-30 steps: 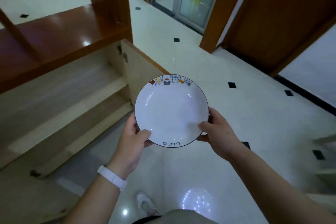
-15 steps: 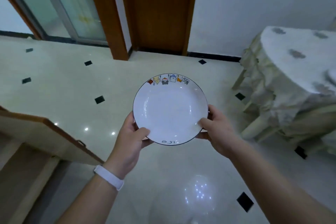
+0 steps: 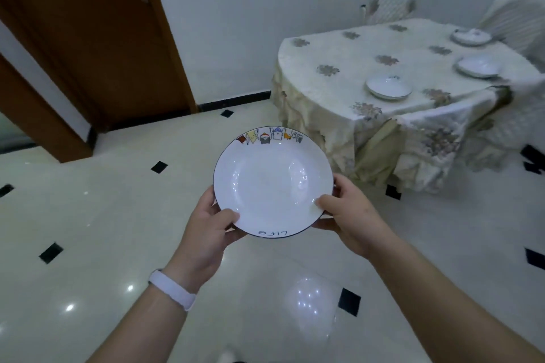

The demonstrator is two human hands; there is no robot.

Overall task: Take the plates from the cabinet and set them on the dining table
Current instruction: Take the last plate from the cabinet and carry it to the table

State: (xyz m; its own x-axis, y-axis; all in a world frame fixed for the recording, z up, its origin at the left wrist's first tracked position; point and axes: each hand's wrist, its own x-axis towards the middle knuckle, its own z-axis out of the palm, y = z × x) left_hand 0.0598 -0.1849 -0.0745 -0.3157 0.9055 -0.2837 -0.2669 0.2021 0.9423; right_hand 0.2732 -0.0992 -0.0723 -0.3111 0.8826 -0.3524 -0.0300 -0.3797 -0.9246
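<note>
Plate (image 3: pixel 272 183) was held in both hands, face up and roughly level, out in front of me above the tiled floor (image 3: pixel 97 215). My left hand (image 3: pixel 203 233) gripped the lower-left rim, with my thumb (image 3: pixel 227 215) lying on the upper face and my fingers curled underneath. My right hand (image 3: pixel 351 218) gripped the lower-right rim the same way, thumb on top and fingers under. The plate sat between the two hands; its cartoon band was on the far rim and its lettering on the near rim, between my thumbs. A white wristband (image 3: pixel 172 289) was on my left wrist. The dining table (image 3: pixel 368 47), under a floral cloth, stood ahead and to the right, well apart from the held plate. It carried a front plate (image 3: pixel 388 88), a middle plate (image 3: pixel 477 66) and a back plate (image 3: pixel 471 37). A brown door (image 3: pixel 97 38) stood at left.
</note>
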